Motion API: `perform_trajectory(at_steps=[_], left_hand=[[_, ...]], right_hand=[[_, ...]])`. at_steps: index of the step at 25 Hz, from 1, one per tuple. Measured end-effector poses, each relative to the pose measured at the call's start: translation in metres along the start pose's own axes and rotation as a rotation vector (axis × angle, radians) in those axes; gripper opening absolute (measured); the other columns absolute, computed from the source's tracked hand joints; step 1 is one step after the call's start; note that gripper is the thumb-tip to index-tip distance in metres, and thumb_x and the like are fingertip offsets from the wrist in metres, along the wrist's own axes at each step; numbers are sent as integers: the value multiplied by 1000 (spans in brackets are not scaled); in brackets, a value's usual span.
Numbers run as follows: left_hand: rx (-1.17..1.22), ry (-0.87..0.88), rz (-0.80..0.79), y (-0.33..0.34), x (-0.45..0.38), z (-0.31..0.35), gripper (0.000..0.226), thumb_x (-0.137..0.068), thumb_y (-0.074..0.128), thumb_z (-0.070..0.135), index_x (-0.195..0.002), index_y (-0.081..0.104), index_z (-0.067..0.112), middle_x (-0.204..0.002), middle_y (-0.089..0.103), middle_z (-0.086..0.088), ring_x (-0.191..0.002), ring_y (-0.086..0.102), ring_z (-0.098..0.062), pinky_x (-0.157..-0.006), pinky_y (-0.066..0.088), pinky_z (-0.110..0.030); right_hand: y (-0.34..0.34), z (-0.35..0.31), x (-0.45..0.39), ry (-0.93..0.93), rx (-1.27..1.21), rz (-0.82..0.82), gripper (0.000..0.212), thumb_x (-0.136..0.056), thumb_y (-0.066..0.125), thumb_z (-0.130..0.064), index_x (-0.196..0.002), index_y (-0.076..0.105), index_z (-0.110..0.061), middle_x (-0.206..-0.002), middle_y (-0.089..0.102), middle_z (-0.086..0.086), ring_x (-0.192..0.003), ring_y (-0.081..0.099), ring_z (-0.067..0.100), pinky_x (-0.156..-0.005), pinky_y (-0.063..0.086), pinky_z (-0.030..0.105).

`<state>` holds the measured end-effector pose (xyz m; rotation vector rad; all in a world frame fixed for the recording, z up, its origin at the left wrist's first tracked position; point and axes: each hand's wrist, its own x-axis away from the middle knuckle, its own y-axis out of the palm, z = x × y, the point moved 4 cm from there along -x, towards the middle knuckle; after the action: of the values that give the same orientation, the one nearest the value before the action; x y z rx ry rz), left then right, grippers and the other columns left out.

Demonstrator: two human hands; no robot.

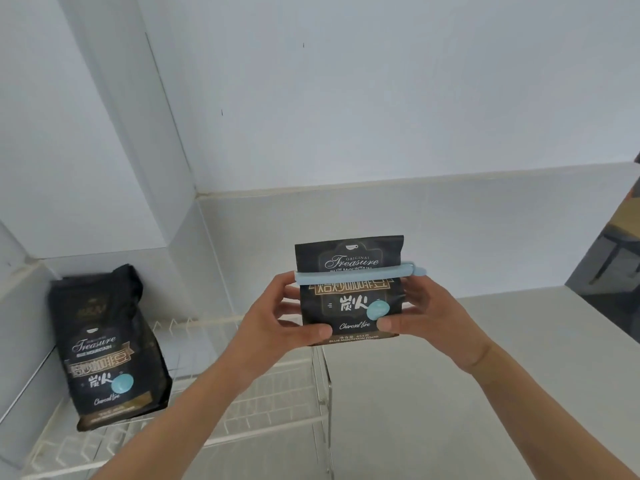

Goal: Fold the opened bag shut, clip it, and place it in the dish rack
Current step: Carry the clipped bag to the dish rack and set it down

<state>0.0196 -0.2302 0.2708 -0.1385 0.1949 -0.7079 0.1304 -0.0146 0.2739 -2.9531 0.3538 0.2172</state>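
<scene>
Two hands, the left hand (277,318) and the right hand (427,315), are closed on the clipped bag (349,292) at frame centre, held above the dish rack (277,407). If set carelessly, it could be tipped through the wires or knocked against the second bag (107,348) at lower left; the blue clip (356,273) could be dislodged.

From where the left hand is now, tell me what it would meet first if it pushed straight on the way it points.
The clipped coffee bag itself: the left hand already has a grip on its side. Beyond it, probably the low back wall, though depth is unclear.
</scene>
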Motion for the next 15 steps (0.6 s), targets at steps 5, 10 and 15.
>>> perform_trajectory(at_steps=[5,10,15], left_hand=[[-28,-23,33,-72,24,-11,69,-58,91,17,-114,58,41,-107,67,7,-102,68,-14,-72,61,-29],[-181,-96,89,-138,50,-34,70,-63,90,16,-117,53,42,-108,69,6,-105,67,-12,-89,56,-38],[-320,-200,96,-174,69,-70,76,-60,91,20,-120,49,40,-112,69,8,-104,66,-8,-94,55,-42]], right_hand=[[71,-1,-25,-3,11,-71,68,-59,89,-26,-119,58,-35,-113,70,-4,-102,66,17,-78,59,39],[139,5,-49,40,47,-166,69,-60,89,-15,-115,55,-38,-108,70,-11,-102,67,13,-76,61,34],[188,37,-59,139,83,-169,67,-55,90,-4,-107,60,-33,-102,74,-8,-99,69,9,-76,59,30]])
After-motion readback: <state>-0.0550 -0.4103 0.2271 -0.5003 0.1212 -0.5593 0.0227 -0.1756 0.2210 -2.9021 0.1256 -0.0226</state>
